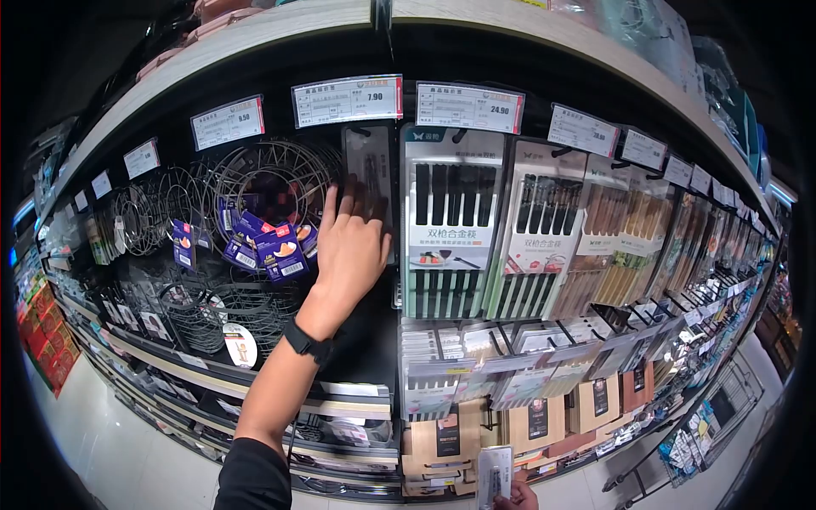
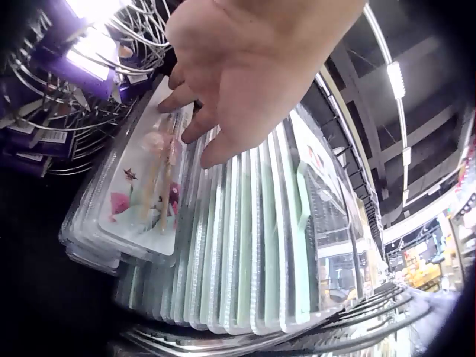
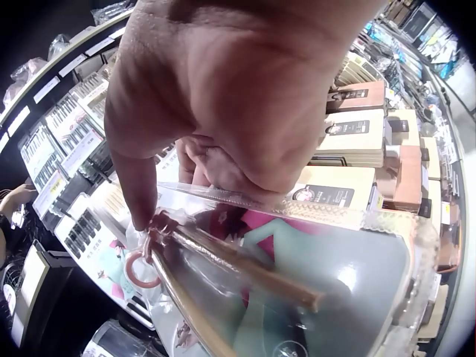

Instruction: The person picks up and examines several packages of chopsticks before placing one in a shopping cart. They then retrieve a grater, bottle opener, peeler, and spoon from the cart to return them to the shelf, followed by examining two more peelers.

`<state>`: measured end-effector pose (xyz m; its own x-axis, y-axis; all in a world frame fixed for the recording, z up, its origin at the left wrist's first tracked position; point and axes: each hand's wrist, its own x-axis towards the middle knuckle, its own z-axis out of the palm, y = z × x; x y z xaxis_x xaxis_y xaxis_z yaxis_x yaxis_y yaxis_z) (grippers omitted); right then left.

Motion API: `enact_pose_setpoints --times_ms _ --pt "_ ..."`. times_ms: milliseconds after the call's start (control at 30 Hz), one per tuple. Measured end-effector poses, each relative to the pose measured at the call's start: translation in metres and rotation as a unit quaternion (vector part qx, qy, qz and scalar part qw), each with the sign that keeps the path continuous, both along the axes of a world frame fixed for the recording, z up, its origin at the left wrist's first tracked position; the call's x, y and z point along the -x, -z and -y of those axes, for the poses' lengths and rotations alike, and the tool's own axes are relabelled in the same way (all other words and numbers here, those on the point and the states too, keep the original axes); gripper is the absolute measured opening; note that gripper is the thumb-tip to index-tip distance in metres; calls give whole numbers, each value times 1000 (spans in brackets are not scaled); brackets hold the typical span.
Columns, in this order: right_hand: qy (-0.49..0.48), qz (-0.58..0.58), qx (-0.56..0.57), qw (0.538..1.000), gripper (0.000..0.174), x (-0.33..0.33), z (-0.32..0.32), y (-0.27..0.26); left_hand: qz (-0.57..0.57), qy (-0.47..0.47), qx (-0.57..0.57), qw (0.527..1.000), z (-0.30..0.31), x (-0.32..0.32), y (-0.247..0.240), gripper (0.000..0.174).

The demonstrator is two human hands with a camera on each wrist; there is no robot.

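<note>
Wire goods (image 1: 223, 183): several, tangled; number cannot be told.
White oval tag (image 1: 240, 344): one, below them.
Purple cards (image 1: 283, 251): at least four, overlapping among the wire.
Price label (image 1: 348, 101) reading 7.90: one, on the shelf edge.
Left hand (image 1: 353, 251): one, with one dark wristband (image 1: 308, 342). Grip loose, fingers extended at the small hanging packs; whether they touch cannot be told.
Small hanging packs (image 2: 137, 212): more than one, stacked left of the larger sets. Handling, as judged: take the front pack by its upper edge, pinch lightly, keep it level with its hook and leave those behind undisturbed.
Green-edged chopstick pack (image 1: 450, 221): one at the front of its row, others behind.
Held pack (image 1: 495, 476): one, clear-fronted, low before the shelves; the right wrist view shows two sticks and a pink ring.
Right hand (image 1: 518, 497): one, grip narrow, pinching the held pack's edge; best kept clear of the hanging stock.
Trolley (image 1: 727, 408): one, far right.
</note>
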<state>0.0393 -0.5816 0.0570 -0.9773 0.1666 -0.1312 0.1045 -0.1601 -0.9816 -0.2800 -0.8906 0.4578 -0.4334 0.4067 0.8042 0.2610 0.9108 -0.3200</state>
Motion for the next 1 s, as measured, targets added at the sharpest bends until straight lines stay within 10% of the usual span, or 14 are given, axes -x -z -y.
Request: enact_pose_setpoints --times_ms 267,367,467,667,733,867,1000 --pt "59 -87 77 991 38 20 27 -109 40 426 -171 887 -6 -120 74 7" --pt "47 -148 109 982 40 42 34 -117 396 465 -159 775 -24 -164 143 48" --pt "138 -232 246 931 34 67 68 -147 689 449 -226 522 -31 -179 211 57" --pt "34 -265 172 948 37 83 84 -116 724 343 -265 537 4 -196 277 35" --pt "3 -273 211 938 32 75 101 -154 664 315 -340 587 21 -189 233 50" --pt "-126 -163 -29 978 49 68 85 -108 406 460 -573 543 37 -164 158 35" --pt "-123 -40 -6 992 50 54 78 -77 327 484 -565 584 48 -141 100 32"
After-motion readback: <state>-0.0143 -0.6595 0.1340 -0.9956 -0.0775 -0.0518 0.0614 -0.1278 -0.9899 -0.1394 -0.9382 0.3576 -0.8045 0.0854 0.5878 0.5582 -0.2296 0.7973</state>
